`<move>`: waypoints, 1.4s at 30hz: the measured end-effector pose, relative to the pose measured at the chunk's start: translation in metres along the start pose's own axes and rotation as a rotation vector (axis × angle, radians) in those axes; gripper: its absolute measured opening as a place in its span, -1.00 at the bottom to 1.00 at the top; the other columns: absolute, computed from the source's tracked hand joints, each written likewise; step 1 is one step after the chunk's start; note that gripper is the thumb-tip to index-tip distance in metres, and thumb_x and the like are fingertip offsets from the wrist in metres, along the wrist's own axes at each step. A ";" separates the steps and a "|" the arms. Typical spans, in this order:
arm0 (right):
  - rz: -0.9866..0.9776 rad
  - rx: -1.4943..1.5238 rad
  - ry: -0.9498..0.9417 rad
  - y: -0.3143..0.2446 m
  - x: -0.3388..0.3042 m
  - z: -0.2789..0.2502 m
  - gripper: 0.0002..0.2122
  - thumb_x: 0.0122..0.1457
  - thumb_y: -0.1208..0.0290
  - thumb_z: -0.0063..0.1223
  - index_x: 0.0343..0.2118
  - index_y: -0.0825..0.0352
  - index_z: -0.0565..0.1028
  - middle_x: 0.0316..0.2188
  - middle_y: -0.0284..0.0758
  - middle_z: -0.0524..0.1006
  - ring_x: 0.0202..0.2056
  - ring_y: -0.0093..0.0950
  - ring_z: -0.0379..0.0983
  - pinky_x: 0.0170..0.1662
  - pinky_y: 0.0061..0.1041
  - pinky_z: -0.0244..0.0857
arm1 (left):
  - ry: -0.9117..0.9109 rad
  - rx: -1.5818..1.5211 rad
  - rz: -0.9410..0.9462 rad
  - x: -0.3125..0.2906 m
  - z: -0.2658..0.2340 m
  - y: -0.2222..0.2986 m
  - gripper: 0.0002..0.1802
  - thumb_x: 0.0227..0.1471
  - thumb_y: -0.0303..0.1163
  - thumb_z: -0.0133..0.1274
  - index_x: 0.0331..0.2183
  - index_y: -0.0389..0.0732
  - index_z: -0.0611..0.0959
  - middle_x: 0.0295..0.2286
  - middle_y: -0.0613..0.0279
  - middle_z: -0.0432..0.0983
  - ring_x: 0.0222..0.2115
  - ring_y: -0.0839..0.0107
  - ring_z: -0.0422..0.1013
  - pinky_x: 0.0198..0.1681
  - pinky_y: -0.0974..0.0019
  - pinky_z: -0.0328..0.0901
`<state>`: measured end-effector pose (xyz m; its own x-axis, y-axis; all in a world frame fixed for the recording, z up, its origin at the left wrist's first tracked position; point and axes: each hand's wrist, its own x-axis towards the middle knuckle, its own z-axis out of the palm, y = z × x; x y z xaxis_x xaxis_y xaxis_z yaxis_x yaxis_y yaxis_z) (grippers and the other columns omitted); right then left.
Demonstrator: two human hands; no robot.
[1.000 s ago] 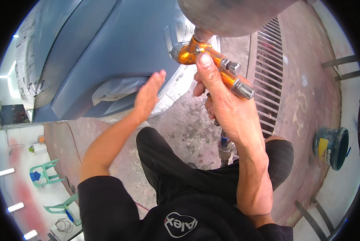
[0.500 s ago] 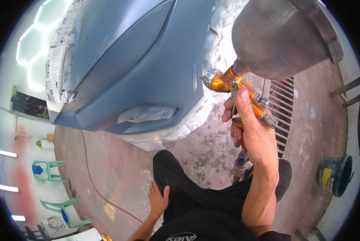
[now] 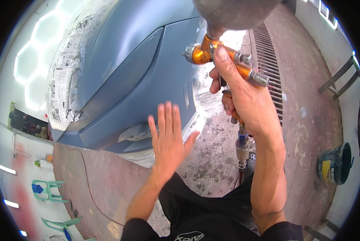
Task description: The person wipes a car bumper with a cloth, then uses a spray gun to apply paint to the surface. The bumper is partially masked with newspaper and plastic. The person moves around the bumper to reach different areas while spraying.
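Note:
My right hand [image 3: 244,92] is wrapped round an orange paint spray gun [image 3: 207,50], its silver nozzle pointing left toward the car. A grey metal cup [image 3: 236,12] sits on top of the gun, cut off by the upper edge. Below the grip hangs a fitting [image 3: 242,148] with a hose. My left hand [image 3: 170,134] is raised, fingers spread, in front of the blue-grey bumper [image 3: 136,96]; whether it touches the surface I cannot tell. Newspaper masking [image 3: 63,88] and plastic film border the painted panel. Behind my left hand, a covered opening [image 3: 136,132] shows in the bumper's lower part.
A floor grate [image 3: 268,64] runs along the right. A dark bucket [image 3: 334,164] stands by the right wall, below a black bracket [image 3: 342,78]. Green plastic chairs [image 3: 49,190] are at the left. A thin hose [image 3: 89,180] crosses the floor.
My left hand has lifted from my knee to in front of the bumper. The spray gun has moved up and left in view, as the view shifted and I seem more upright.

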<state>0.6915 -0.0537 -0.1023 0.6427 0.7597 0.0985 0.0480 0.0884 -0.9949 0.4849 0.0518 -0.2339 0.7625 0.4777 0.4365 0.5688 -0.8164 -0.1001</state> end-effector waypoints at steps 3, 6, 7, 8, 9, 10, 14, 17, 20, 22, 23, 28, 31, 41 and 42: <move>0.002 0.052 0.011 -0.008 0.004 -0.001 -0.35 0.43 -0.24 0.11 0.21 0.33 0.59 -0.45 -0.36 0.55 -0.64 -0.74 0.24 -0.57 -0.67 0.17 | 0.130 0.157 0.106 0.068 -0.003 -0.020 0.15 0.24 0.31 0.15 0.47 -0.40 0.24 0.49 -0.15 0.10 0.55 -0.05 -0.06 0.54 -0.36 -0.23; -0.055 0.137 0.063 0.006 0.001 -0.011 -0.37 0.44 -0.23 0.11 0.20 0.33 0.60 -0.45 -0.37 0.55 -0.64 -0.74 0.24 -0.57 -0.67 0.17 | 0.174 0.300 0.220 0.112 0.005 -0.037 0.17 0.24 0.35 0.12 0.48 -0.36 0.23 0.51 -0.08 0.08 0.56 0.02 -0.09 0.56 -0.29 -0.25; -0.007 0.151 0.059 0.007 -0.002 -0.015 -0.39 0.44 -0.22 0.13 0.16 0.33 0.61 -0.45 -0.36 0.56 -0.64 -0.73 0.27 -0.57 -0.67 0.20 | 0.172 0.319 0.233 0.121 0.009 -0.044 0.17 0.23 0.36 0.12 0.49 -0.35 0.23 0.51 -0.07 0.08 0.56 0.03 -0.09 0.57 -0.26 -0.26; 0.024 0.170 0.053 0.010 -0.004 -0.018 -0.40 0.44 -0.22 0.13 0.14 0.32 0.62 -0.44 -0.36 0.56 -0.64 -0.73 0.29 -0.57 -0.67 0.21 | 0.172 0.333 0.245 0.128 0.013 -0.051 0.17 0.23 0.36 0.12 0.49 -0.34 0.23 0.51 -0.05 0.08 0.56 0.04 -0.10 0.58 -0.24 -0.26; 0.054 0.188 0.046 0.012 -0.005 -0.020 -0.41 0.44 -0.21 0.13 0.13 0.32 0.63 -0.44 -0.36 0.56 -0.63 -0.72 0.30 -0.57 -0.67 0.22 | 0.172 0.347 0.258 0.134 0.016 -0.057 0.17 0.23 0.36 0.11 0.49 -0.34 0.23 0.51 -0.04 0.08 0.56 0.06 -0.10 0.58 -0.22 -0.26; 0.082 0.201 0.040 0.013 -0.005 -0.023 -0.41 0.44 -0.21 0.13 0.11 0.32 0.63 -0.44 -0.36 0.57 -0.62 -0.72 0.32 -0.57 -0.67 0.23 | 0.178 0.360 0.261 0.140 0.017 -0.061 0.17 0.23 0.36 0.12 0.49 -0.33 0.23 0.51 -0.04 0.08 0.56 0.06 -0.10 0.58 -0.21 -0.26; 0.060 0.235 0.042 0.016 -0.003 -0.026 -0.42 0.45 -0.19 0.13 0.09 0.34 0.64 -0.44 -0.37 0.57 -0.60 -0.72 0.35 -0.58 -0.68 0.23 | 0.219 0.376 0.289 0.166 0.019 -0.067 0.13 0.23 0.33 0.13 0.47 -0.34 0.27 0.50 -0.02 0.10 0.56 0.10 -0.08 0.59 -0.17 -0.24; 0.020 0.241 0.046 0.013 -0.005 -0.023 -0.42 0.46 -0.16 0.13 0.15 0.36 0.62 -0.42 -0.36 0.57 -0.56 -0.72 0.38 -0.58 -0.69 0.22 | 0.229 0.419 0.314 0.196 0.019 -0.064 0.14 0.20 0.33 0.16 0.46 -0.34 0.30 0.50 -0.01 0.11 0.56 0.11 -0.08 0.60 -0.15 -0.25; 0.025 0.182 0.018 0.009 -0.008 -0.024 -0.41 0.48 -0.13 0.12 0.21 0.37 0.59 -0.39 -0.36 0.58 -0.52 -0.71 0.43 -0.58 -0.68 0.21 | 0.214 0.575 0.315 0.221 0.020 -0.059 0.17 0.15 0.35 0.17 0.46 -0.33 0.31 0.50 0.02 0.11 0.56 0.11 -0.11 0.62 -0.10 -0.31; 0.007 0.184 0.025 0.013 -0.007 -0.020 -0.41 0.48 -0.13 0.13 0.23 0.37 0.58 -0.37 -0.35 0.59 -0.49 -0.70 0.46 -0.58 -0.68 0.21 | 0.231 0.637 0.303 0.228 0.023 -0.058 0.16 0.14 0.33 0.20 0.45 -0.32 0.32 0.50 0.02 0.12 0.56 0.11 -0.10 0.62 -0.09 -0.32; 0.005 0.189 0.024 0.014 -0.007 -0.019 -0.40 0.48 -0.13 0.13 0.24 0.38 0.57 -0.37 -0.36 0.59 -0.48 -0.70 0.47 -0.57 -0.68 0.21 | 0.231 0.632 0.302 0.225 0.025 -0.060 0.16 0.15 0.32 0.20 0.45 -0.33 0.32 0.50 0.02 0.12 0.56 0.11 -0.10 0.62 -0.09 -0.33; 0.020 0.185 0.003 0.016 -0.004 -0.017 -0.37 0.46 -0.14 0.15 0.27 0.39 0.56 -0.35 -0.36 0.59 -0.45 -0.69 0.48 -0.56 -0.68 0.21 | 0.146 0.453 0.284 0.188 0.020 -0.058 0.02 0.20 0.19 0.22 0.44 -0.25 0.36 0.47 0.05 0.18 0.55 0.11 -0.06 0.60 -0.22 -0.30; -0.011 0.191 0.018 0.018 -0.004 -0.013 -0.35 0.44 -0.16 0.17 0.26 0.39 0.56 -0.35 -0.35 0.59 -0.46 -0.69 0.47 -0.56 -0.68 0.21 | 0.225 0.529 0.333 0.168 0.004 -0.066 -0.15 0.23 0.08 0.24 0.40 -0.10 0.46 0.41 0.11 0.30 0.51 0.10 0.04 0.53 -0.40 -0.19; 0.002 0.252 0.075 0.019 -0.002 -0.019 -0.29 0.39 -0.25 0.19 0.24 0.39 0.59 -0.38 -0.34 0.57 -0.52 -0.71 0.41 -0.57 -0.66 0.20 | 0.547 0.567 0.239 0.266 -0.070 -0.107 -0.01 0.25 0.34 0.15 0.45 -0.09 0.36 0.45 -0.01 0.18 0.51 -0.19 -0.07 0.47 -0.51 -0.13; 0.004 0.253 0.071 0.019 -0.002 -0.019 -0.29 0.39 -0.25 0.19 0.25 0.39 0.59 -0.38 -0.34 0.57 -0.53 -0.72 0.40 -0.57 -0.66 0.20 | 0.597 0.624 0.246 0.276 -0.070 -0.109 -0.07 0.27 0.32 0.13 0.40 -0.11 0.43 0.41 -0.03 0.26 0.47 -0.17 0.03 0.45 -0.45 -0.05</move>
<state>0.7056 -0.0653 -0.1218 0.6952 0.7139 0.0838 -0.1418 0.2506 -0.9576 0.6118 0.2495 -0.0402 0.6966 -0.0780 0.7132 0.6073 -0.4651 -0.6440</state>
